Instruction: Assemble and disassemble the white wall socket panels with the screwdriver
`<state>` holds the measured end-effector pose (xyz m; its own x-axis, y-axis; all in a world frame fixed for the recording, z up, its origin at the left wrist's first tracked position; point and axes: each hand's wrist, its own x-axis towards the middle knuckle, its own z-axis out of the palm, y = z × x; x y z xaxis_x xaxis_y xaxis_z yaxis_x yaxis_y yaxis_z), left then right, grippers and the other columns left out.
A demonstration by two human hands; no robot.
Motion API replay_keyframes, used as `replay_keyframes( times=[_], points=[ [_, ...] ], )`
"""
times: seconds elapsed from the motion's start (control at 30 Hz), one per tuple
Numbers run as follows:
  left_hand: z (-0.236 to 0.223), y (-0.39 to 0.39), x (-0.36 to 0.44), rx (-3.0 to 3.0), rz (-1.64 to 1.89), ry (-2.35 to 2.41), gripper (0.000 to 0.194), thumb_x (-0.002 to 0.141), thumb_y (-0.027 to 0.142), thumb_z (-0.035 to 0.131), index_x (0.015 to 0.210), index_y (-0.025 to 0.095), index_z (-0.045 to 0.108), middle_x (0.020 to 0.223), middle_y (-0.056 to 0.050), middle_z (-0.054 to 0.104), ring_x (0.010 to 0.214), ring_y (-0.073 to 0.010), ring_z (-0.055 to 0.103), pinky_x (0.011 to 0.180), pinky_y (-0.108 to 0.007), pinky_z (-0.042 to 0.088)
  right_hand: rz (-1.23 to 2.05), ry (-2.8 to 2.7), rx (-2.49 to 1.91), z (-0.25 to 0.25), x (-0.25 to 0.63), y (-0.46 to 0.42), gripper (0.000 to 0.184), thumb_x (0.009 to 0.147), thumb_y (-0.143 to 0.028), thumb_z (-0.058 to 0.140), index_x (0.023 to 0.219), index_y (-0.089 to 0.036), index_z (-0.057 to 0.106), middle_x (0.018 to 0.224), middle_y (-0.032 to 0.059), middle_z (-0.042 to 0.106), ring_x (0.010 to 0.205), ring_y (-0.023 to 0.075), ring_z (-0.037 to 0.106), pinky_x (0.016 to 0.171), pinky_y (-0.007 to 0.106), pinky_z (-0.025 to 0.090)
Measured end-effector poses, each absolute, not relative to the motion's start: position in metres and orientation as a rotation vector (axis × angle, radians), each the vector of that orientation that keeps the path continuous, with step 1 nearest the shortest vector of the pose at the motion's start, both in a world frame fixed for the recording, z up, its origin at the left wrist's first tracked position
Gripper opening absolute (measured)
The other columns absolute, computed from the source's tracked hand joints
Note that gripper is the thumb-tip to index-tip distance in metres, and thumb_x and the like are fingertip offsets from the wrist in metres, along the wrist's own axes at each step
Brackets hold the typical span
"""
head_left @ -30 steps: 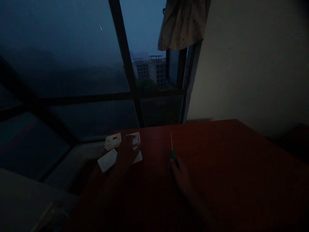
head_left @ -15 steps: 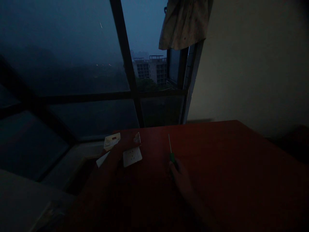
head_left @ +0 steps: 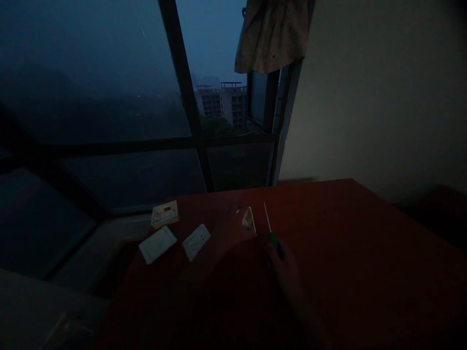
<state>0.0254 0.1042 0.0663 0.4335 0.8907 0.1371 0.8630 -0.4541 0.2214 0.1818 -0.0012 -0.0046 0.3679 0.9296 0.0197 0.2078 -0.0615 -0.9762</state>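
Note:
My right hand (head_left: 285,265) is closed around the green handle of a screwdriver (head_left: 271,235), its thin shaft pointing away from me. Just left of it, my left hand (head_left: 235,228), dim and blurred, grips a small white plastic piece (head_left: 249,220) with a hollow side showing. A white socket faceplate (head_left: 197,241) with slots lies on the table by my left forearm. Farther left is a plain white rectangular plate (head_left: 158,244). Behind that plate sits an open white box (head_left: 165,221) with a dark opening inside.
The reddish-brown table (head_left: 350,233) extends to the right and meets the wall (head_left: 372,97) at the back. Dark-framed windows (head_left: 116,146) stand along its far and left sides. A short curtain (head_left: 273,39) hangs at the window's right. The light is very dim.
My left hand has moved right with the small white piece, close to the screwdriver. The socket faceplate lies turned at a different angle, and the plain plate is uncovered. The view has shifted slightly.

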Motion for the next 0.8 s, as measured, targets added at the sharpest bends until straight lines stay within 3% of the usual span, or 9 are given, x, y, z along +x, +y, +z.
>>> replay_keyframes(
  times=[0.07, 0.2, 0.37, 0.53, 0.7, 0.8],
  points=[
    [0.063, 0.092, 0.038, 2.583, 0.371, 1.511, 0.041, 0.087, 0.037, 0.058, 0.122, 0.018, 0.050, 0.124, -0.009, 0.052, 0.106, -0.0246, 0.055, 0.088, -0.045, 0.047, 0.834, -1.106, -1.571, -0.002, 0.192, -0.011, 0.042, 0.080, -0.052, 0.048, 0.099, -0.016, 0.062, 0.091, 0.0079, 0.069, 0.080, 0.0214, 0.062, 0.069, 0.029, 0.048],
    [0.054, 0.068, 0.052, 2.570, 0.395, 1.394, 0.086, 0.062, 0.058, 0.074, 0.133, 0.023, 0.041, 0.130, -0.009, 0.046, 0.118, -0.0302, 0.044, 0.097, -0.042, 0.040, 0.859, -1.165, -1.632, -0.001, 0.212, -0.028, 0.044, 0.082, -0.054, 0.046, 0.100, -0.017, 0.062, 0.093, 0.0092, 0.069, 0.083, 0.0233, 0.063, 0.072, 0.030, 0.048],
    [0.042, 0.042, 0.066, 2.539, 0.426, 1.366, 0.083, 0.061, 0.061, 0.071, 0.131, 0.026, 0.042, 0.126, -0.009, 0.047, 0.115, -0.0309, 0.044, 0.097, -0.042, 0.038, 0.824, -1.165, -1.706, -0.004, 0.225, -0.038, 0.047, 0.080, -0.055, 0.048, 0.104, -0.017, 0.062, 0.098, 0.0098, 0.070, 0.087, 0.0256, 0.064, 0.074, 0.032, 0.049],
    [0.034, 0.033, 0.079, 2.510, 0.434, 1.389, 0.071, 0.067, 0.052, 0.070, 0.128, 0.027, 0.044, 0.124, -0.008, 0.049, 0.114, -0.0289, 0.045, 0.096, -0.040, 0.038, 0.801, -1.188, -1.727, -0.008, 0.227, -0.042, 0.048, 0.080, -0.054, 0.049, 0.108, -0.017, 0.061, 0.104, 0.0103, 0.069, 0.092, 0.0256, 0.063, 0.078, 0.033, 0.048],
    [0.039, 0.039, 0.062, 2.483, 0.492, 1.388, 0.086, 0.063, 0.059, 0.071, 0.134, 0.025, 0.036, 0.140, -0.010, 0.037, 0.126, -0.0323, 0.036, 0.102, -0.045, 0.034, 0.777, -1.213, -1.749, -0.006, 0.227, -0.044, 0.049, 0.079, -0.053, 0.050, 0.107, -0.015, 0.063, 0.105, 0.0126, 0.069, 0.092, 0.0270, 0.064, 0.079, 0.034, 0.049],
    [0.048, 0.050, 0.023, 2.514, 0.511, 1.406, 0.082, 0.070, 0.052, 0.070, 0.137, 0.023, 0.032, 0.143, -0.010, 0.034, 0.131, -0.0307, 0.032, 0.106, -0.045, 0.029, 0.773, -1.176, -1.749, -0.003, 0.227, -0.044, 0.051, 0.078, -0.053, 0.051, 0.110, -0.016, 0.063, 0.108, 0.0121, 0.068, 0.095, 0.0271, 0.063, 0.081, 0.035, 0.049]
  ],
)
